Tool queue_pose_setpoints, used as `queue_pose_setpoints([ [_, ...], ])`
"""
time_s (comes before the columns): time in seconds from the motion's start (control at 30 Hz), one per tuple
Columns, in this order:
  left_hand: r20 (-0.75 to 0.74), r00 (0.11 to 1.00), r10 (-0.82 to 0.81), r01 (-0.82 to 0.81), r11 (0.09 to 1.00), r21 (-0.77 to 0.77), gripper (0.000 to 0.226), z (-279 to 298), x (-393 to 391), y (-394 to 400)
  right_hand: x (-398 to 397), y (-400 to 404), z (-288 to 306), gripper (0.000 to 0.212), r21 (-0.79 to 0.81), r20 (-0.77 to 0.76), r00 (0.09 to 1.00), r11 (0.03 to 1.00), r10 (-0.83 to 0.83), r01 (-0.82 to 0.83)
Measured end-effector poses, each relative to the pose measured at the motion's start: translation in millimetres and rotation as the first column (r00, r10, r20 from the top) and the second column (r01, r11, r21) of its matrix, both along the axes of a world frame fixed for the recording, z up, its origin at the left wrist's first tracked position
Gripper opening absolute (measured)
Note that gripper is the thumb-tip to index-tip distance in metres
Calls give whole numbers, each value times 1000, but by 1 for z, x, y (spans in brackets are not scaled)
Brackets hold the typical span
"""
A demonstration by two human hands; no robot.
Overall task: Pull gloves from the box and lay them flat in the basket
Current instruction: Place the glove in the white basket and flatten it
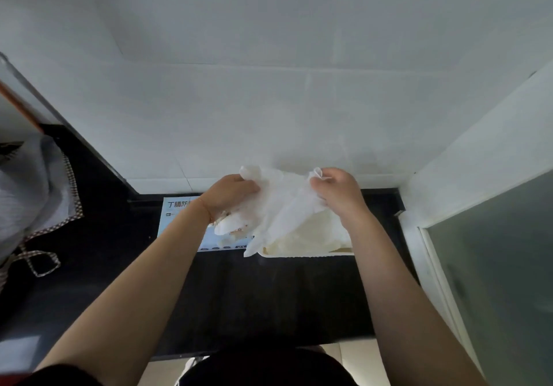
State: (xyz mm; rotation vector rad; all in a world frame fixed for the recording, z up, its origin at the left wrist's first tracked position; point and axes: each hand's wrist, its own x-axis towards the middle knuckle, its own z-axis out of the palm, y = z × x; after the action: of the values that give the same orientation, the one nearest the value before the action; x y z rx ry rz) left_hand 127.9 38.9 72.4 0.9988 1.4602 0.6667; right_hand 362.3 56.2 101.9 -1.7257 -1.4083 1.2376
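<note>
White, thin glove hangs stretched between both hands, left hand and right hand each pinching an edge, likely to flatten it above the basket beside the box.

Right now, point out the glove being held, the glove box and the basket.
glove point(287, 206): head view, stretched middle between both hands.
glove box point(176, 215): head view, blue printed top.
basket point(305, 254): head view, white near rim.
</note>
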Motion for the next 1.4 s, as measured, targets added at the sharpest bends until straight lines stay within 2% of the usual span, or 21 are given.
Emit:
queue_pose_setpoints([
  [0.03,-51,998,-48,46,999,-27,19,-9,5,1,5,-1,-10,6,-60,54,999,998,6,-2],
  [0.1,-175,976,-131,120,990,-72,16,-33,19,5,22,-2,-35,27,-142,110,993,990,37,-21],
  [0.23,-327,921,-211,196,977,-79,7,-54,40,13,41,-7,-60,30,-105,100,987,988,127,-116],
  [0.33,-336,925,-178,178,983,-31,5,-57,55,26,59,-3,-70,25,-68,89,990,992,113,-107],
  [0.43,-363,920,-146,171,985,38,9,-60,71,40,80,5,-77,33,-45,74,994,996,84,-80],
  [0.57,-480,847,-229,259,966,-3,26,-74,86,39,98,10,-94,39,-126,275,936,973,220,-192],
  [0.7,-322,925,-201,200,979,-35,47,-84,91,33,100,13,-106,43,-170,347,892,954,291,-245],
  [0.77,-373,910,-181,201,979,15,50,-88,92,29,99,15,-110,45,-181,372,872,946,319,-269],
  [0.83,-536,835,-125,202,975,88,44,-91,93,26,99,17,-111,46,-193,406,847,938,343,-287],
  [0.9,-745,666,-36,277,939,203,33,-93,98,20,99,17,-111,49,-206,443,821,933,359,-297],
  [0.97,-849,520,98,445,817,367,23,-95,105,13,97,16,-111,50,-219,492,787,928,371,-301],
  [1.0,-873,476,110,534,752,386,19,-94,112,9,96,15,-110,48,-223,519,765,924,382,-310],
  [1.03,-895,445,32,600,731,325,17,-91,119,5,94,14,-110,46,-225,550,738,920,393,-322],
  [1.07,-906,413,-92,621,756,206,22,-88,126,2,92,13,-111,43,-226,586,704,915,402,-334],
  [1.13,-881,324,-346,575,811,-107,45,-90,130,-2,87,11,-110,35,-210,671,624,910,400,-357],
  [1.2,-822,327,-465,517,817,-256,64,-96,123,-2,83,9,-107,31,-170,742,562,914,365,-369],
  [1.3,-775,423,-469,498,835,-233,70,-99,118,-3,73,8,-101,28,-110,760,563,919,324,-380],
  [1.4,-809,458,-369,487,865,-120,64,-97,120,-3,59,8,-105,33,-105,690,598,874,408,-475],
])
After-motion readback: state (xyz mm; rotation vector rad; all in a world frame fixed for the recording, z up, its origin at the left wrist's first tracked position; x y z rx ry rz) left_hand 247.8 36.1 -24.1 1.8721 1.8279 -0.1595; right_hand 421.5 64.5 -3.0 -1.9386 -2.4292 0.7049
